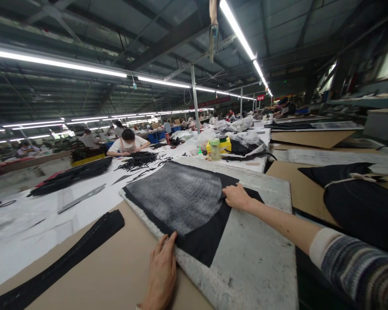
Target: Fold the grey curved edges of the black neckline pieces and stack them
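Note:
A black fabric panel with a grey, grid-textured curved area lies on a worn grey board. My right hand has its fingers closed on the panel's right side, where the cloth is slightly wrinkled. At the near left edge is my left hand, thumb and fingertips close together at the cloth's border; the fingertips' undersides are hidden. The panel's near corner lies on the board to the right of my left hand.
A long black strip lies on tan cardboard at left. Beyond are a metal ruler-like piece, black strips, a yellow box and a clear jar. A co-worker bends over the white table. Black cloth lies at right.

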Demonstrator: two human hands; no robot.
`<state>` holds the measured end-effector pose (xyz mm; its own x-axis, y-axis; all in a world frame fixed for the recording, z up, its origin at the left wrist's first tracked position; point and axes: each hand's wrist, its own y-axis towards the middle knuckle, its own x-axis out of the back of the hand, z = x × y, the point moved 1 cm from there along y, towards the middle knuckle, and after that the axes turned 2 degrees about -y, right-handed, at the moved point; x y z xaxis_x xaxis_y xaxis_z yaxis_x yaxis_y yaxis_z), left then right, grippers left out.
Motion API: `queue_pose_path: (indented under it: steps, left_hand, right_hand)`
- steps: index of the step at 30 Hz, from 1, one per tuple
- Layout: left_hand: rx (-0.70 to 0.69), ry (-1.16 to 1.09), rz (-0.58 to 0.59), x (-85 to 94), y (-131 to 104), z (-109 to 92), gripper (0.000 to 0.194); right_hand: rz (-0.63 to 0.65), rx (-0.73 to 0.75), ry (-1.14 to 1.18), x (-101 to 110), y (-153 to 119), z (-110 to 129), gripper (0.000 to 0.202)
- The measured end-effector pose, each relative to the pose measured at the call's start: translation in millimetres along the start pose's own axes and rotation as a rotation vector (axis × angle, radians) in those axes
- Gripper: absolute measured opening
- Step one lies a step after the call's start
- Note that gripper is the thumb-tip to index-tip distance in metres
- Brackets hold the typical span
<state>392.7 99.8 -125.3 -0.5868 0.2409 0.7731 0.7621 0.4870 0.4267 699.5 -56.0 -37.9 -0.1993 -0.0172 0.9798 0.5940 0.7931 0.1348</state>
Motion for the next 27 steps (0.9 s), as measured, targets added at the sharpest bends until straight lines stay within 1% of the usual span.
queue_pose_path:
  steps: [3,5,7,10,12,14,15,16,17,18,20,22,25,27]
  left_hand:
    - [0.001,-0.022,0.001,0.9,-1,0,0.050]
    - [0.001,-0.047,-0.001,1.1,-1,0,0.051]
    - [0.002,-0.080,-0.002,1.5,-2,0,0.052]
    - [0.015,-0.148,-0.008,2.3,-2,0,0.054]
    - [0.035,-0.205,-0.019,3.4,-2,0,0.054]
    - [0.061,-0.272,-0.034,5.5,-1,0,0.053]
    - [0.075,-0.311,-0.041,7.2,0,0,0.052]
    - [0.091,-0.354,-0.047,9.6,0,0,0.049]
    - [0.110,-0.399,-0.054,12.7,1,1,0.046]
    - [0.134,-0.446,-0.059,16.8,0,1,0.044]
    - [0.189,-0.548,-0.059,27.4,-4,-1,0.042]
    - [0.231,-0.665,-0.019,40.7,-13,-6,0.044]
    - [0.243,-0.853,0.124,64.0,-35,-21,0.048]
    - [0.223,-0.988,0.253,81.3,-53,-36,0.054]
  right_hand:
    - [-0.006,0.038,0.021,11,-15,3,0.020]
    - [-0.018,0.071,0.050,21,-31,5,0.014]
    - [-0.018,0.110,0.091,34,-52,11,0.018]
    - [0.028,0.179,0.169,60,-95,28,0.019]
    - [0.127,0.244,0.291,83,-130,46,0.018]
    - [0.412,0.282,0.667,109,-167,65,0.018]
    - [0.541,0.258,0.800,122,-184,74,0.021]
    - [0.605,0.230,0.869,135,-199,81,0.025]
    - [0.643,0.203,0.920,147,-212,87,0.027]
    - [0.646,0.197,0.963,157,-222,93,0.026]
    - [0.673,0.196,1.055,173,-234,100,0.019]
    - [0.754,0.207,1.171,181,-238,106,0.016]
    - [0.880,0.238,1.374,187,-236,118,0.021]
    - [0.875,0.242,1.526,188,-231,128,0.025]
